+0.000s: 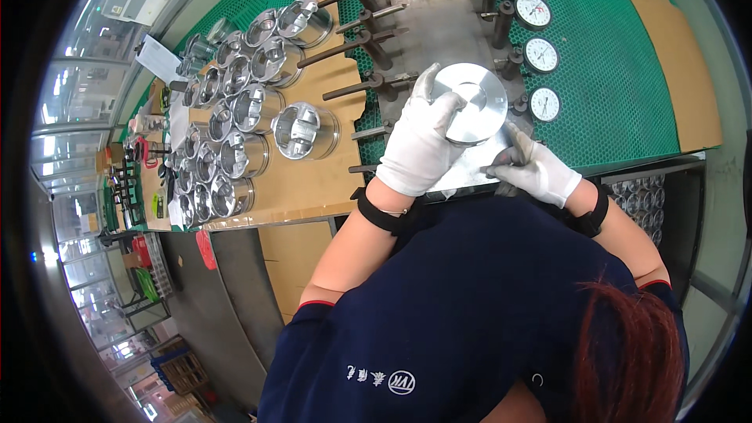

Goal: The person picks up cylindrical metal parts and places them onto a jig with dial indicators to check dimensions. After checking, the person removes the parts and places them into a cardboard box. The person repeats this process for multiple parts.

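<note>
Tilted in front of me is a silvery metal piston (479, 106), its round, flat face toward the camera. My left hand (425, 137), in a white glove, grips it from the left, with the thumb lying over the face. Below and right of the piston is my right hand (533, 168), also gloved, with dark-stained fingertips. Its fingers are bent inward, and what they hold, if anything, is hidden. Both hands are over the near end of a grey metal plate (439, 19).
Several pistons (305, 129) stand open side up on cardboard (278, 176) to the left. Clamp posts with rods (345, 51) line the plate's left edge. Several dial gauges (540, 55) line its right. Green mesh matting (611, 78) covers the bench.
</note>
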`<state>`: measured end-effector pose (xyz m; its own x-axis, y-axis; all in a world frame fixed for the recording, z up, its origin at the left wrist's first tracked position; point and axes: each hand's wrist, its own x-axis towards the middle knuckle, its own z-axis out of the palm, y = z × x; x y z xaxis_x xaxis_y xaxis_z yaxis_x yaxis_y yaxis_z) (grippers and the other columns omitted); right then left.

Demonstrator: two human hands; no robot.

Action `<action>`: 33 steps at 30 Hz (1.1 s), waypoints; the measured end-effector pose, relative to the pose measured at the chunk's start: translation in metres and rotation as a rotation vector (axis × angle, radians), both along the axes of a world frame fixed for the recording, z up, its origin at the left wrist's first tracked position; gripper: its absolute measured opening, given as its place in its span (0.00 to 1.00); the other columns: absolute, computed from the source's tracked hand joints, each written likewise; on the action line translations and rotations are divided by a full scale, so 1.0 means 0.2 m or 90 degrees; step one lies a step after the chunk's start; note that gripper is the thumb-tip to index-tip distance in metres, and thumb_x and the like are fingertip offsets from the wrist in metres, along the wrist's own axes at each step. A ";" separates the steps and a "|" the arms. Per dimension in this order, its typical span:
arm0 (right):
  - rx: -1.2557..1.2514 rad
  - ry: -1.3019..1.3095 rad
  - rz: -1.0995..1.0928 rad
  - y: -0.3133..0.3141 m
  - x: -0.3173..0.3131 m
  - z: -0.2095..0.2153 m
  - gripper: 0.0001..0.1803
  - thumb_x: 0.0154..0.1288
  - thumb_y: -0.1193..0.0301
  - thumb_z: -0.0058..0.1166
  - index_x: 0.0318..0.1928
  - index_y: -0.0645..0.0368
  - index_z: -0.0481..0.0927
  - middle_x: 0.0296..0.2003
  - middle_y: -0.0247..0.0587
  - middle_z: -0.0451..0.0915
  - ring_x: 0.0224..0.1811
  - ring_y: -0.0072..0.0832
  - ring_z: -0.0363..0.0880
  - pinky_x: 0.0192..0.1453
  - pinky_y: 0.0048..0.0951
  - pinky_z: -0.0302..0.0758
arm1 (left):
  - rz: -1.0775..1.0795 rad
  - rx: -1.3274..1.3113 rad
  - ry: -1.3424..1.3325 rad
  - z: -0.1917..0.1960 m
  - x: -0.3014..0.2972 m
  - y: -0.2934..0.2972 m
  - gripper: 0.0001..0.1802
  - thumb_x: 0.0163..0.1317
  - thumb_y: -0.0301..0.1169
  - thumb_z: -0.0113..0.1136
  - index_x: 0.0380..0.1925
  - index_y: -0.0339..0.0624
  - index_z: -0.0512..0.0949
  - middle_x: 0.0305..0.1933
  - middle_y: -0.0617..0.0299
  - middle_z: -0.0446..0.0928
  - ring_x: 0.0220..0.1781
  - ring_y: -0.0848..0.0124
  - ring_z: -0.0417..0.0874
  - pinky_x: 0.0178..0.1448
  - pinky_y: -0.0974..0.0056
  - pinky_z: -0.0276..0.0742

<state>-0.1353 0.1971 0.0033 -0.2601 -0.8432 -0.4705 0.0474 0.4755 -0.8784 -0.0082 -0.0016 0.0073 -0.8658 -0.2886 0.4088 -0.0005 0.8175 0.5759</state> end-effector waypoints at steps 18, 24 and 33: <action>0.001 0.045 0.002 0.00 0.00 -0.03 0.55 0.63 0.66 0.67 0.78 0.72 0.43 0.41 0.49 0.84 0.45 0.31 0.83 0.53 0.29 0.79 | 0.030 -0.029 0.034 0.05 0.00 0.02 0.28 0.41 0.30 0.78 0.45 0.43 0.77 0.66 0.30 0.69 0.61 0.39 0.79 0.62 0.50 0.79; -0.328 0.424 -0.011 0.07 -0.08 0.15 0.46 0.65 0.64 0.61 0.76 0.72 0.53 0.54 0.61 0.81 0.57 0.46 0.83 0.62 0.36 0.77 | -0.045 0.727 -0.167 0.34 0.08 0.15 0.30 0.55 0.33 0.72 0.55 0.32 0.71 0.45 0.54 0.82 0.41 0.69 0.87 0.50 0.65 0.84; -0.361 0.124 -0.419 0.36 -0.70 0.07 0.28 0.78 0.58 0.48 0.68 0.65 0.68 0.58 0.47 0.78 0.57 0.33 0.81 0.61 0.35 0.80 | 0.204 0.054 0.072 0.25 0.19 -0.08 0.32 0.60 0.19 0.65 0.66 0.32 0.68 0.60 0.50 0.76 0.52 0.65 0.84 0.60 0.61 0.79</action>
